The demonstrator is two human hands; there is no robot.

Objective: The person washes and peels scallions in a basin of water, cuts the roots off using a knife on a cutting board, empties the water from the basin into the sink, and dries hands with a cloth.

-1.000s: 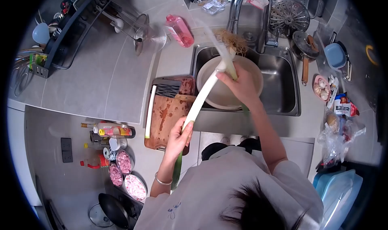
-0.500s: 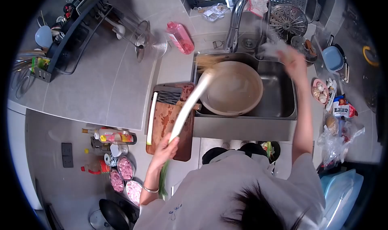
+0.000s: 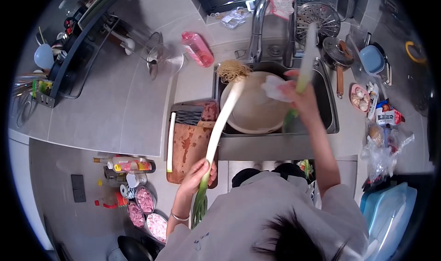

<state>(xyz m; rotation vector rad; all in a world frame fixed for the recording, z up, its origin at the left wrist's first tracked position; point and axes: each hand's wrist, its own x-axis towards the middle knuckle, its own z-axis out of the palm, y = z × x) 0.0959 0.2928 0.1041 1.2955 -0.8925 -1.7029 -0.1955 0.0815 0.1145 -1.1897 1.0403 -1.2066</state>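
My left hand (image 3: 196, 176) is wrapped round a long leek (image 3: 223, 116) near where its white stem turns green. The leek slants away from me, its root tuft (image 3: 233, 71) over the left rim of the large basin (image 3: 252, 109) in the sink. My right hand (image 3: 303, 98), above the basin's right side, is closed on a strip of leek skin (image 3: 308, 54), translucent white at the top and green lower down. This strip is smeared by motion. A cleaver (image 3: 189, 115) and a cut white leek length (image 3: 171, 144) lie on the wooden cutting board (image 3: 188, 146).
The basin stands in a steel sink (image 3: 321, 116) under a tall faucet (image 3: 258, 29). A pink bottle (image 3: 198, 49) is at the back left. To the right are a lidded pot (image 3: 337, 54), a dish of garlic (image 3: 359, 98) and plastic bags (image 3: 381, 151). Bowls of meat (image 3: 145, 200) stand at left.
My right hand has come from the sink's back right corner leftward and nearer me, with the skin strip. My left hand and the leek have shifted slightly right and nearer.
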